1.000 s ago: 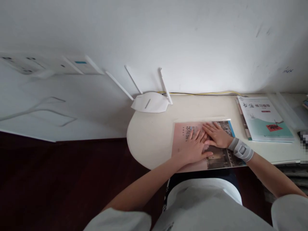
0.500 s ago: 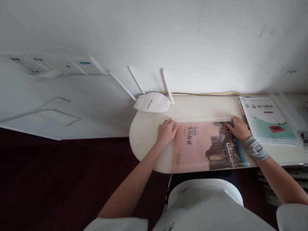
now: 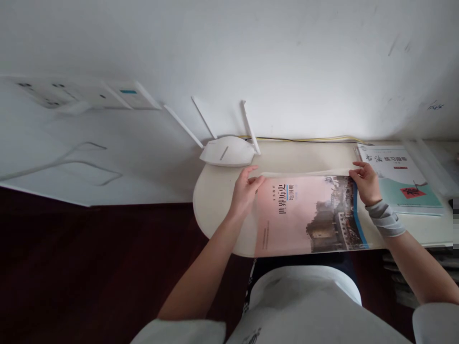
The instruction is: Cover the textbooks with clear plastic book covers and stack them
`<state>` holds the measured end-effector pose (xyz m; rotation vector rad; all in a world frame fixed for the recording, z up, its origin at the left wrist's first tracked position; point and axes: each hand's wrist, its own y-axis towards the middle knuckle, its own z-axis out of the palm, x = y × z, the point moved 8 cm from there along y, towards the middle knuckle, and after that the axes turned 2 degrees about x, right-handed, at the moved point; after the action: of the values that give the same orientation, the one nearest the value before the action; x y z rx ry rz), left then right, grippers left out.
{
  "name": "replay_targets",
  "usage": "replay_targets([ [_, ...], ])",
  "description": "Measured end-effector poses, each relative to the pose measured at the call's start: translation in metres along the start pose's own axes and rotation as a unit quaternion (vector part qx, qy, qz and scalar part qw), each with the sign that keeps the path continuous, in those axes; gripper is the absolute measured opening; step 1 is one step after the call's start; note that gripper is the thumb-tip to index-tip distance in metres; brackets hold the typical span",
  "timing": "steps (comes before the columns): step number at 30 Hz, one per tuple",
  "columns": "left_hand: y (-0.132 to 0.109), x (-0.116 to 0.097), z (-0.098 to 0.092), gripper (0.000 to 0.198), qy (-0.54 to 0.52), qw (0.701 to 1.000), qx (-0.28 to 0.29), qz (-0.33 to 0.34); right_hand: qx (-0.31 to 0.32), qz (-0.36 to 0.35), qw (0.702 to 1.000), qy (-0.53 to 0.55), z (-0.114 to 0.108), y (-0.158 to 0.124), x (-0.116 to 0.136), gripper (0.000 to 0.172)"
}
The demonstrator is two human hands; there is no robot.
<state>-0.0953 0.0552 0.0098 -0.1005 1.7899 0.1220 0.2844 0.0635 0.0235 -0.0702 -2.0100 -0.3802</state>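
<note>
A pink book [image 3: 283,224], its cover printed with a castle, dark Chinese lettering and a blue band, lies on the pale table in front of me. My left hand [image 3: 245,191] is at its far left corner, thumb on the cover and fingers beyond the edge. At the far right corner, my right hand [image 3: 366,184] pinches the book between thumb and fingers; a grey wrap [image 3: 384,218] circles that wrist. The far edge looks slightly raised, with a pale strip showing behind it. The near edge stays by the table's front.
A white router [image 3: 226,152] with three antennas stands against the wall, yellow and black cables [image 3: 304,140] running from it. More books [image 3: 403,184] are stacked on the right. Wall sockets [image 3: 132,95] are at left, and the rounded table end [image 3: 210,200] is beside my left arm.
Both hands have gone from resting flat at the book's sides to gripping its far corners. The book's far edge has come up a little.
</note>
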Motion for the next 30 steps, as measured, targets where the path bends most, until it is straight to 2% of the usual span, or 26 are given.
replay_targets([
  [3,-0.002,-0.018,-0.003,0.029,0.028,0.999,0.011,0.035,-0.004,-0.007,1.0,-0.018,-0.005,0.004,0.008,0.035],
  [5,-0.001,-0.025,-0.003,0.027,0.054,0.997,0.036,0.051,0.014,-0.006,0.999,-0.041,-0.008,0.006,0.009,0.036],
  [8,-0.001,-0.027,-0.002,0.027,0.095,0.991,0.076,0.049,0.107,0.003,0.991,-0.084,-0.007,0.007,0.008,0.041],
  [11,0.0,-0.028,-0.002,0.02,0.141,0.985,0.089,0.051,0.214,0.008,0.971,-0.108,-0.005,0.004,0.009,0.045],
  [14,0.003,-0.03,-0.003,0.018,0.152,0.983,0.093,0.049,0.246,0.002,0.964,-0.096,-0.007,0.004,0.015,0.045],
  [16,0.007,-0.027,-0.001,0.021,0.127,0.985,0.116,0.029,0.262,0.024,0.962,-0.069,-0.005,0.005,0.012,0.045],
  [19,0.016,-0.015,0.009,0.027,0.064,0.982,0.176,-0.03,0.295,0.07,0.952,-0.045,0.004,0.01,-0.003,0.048],
  [21,0.021,-0.003,0.018,0.03,0.051,0.974,0.21,-0.068,0.317,0.07,0.943,-0.076,0.014,0.015,-0.013,0.05],
  [23,0.026,0.008,0.025,0.03,0.068,0.967,0.23,-0.089,0.345,0.029,0.928,-0.137,0.027,0.021,-0.016,0.049],
  [26,0.03,0.018,0.03,0.03,0.102,0.96,0.245,-0.094,0.383,-0.057,0.89,-0.24,0.049,0.027,-0.008,0.039],
  [30,0.031,0.017,0.03,0.032,0.141,0.949,0.269,-0.084,0.419,-0.088,0.843,-0.324,0.071,0.032,0.003,0.027],
])
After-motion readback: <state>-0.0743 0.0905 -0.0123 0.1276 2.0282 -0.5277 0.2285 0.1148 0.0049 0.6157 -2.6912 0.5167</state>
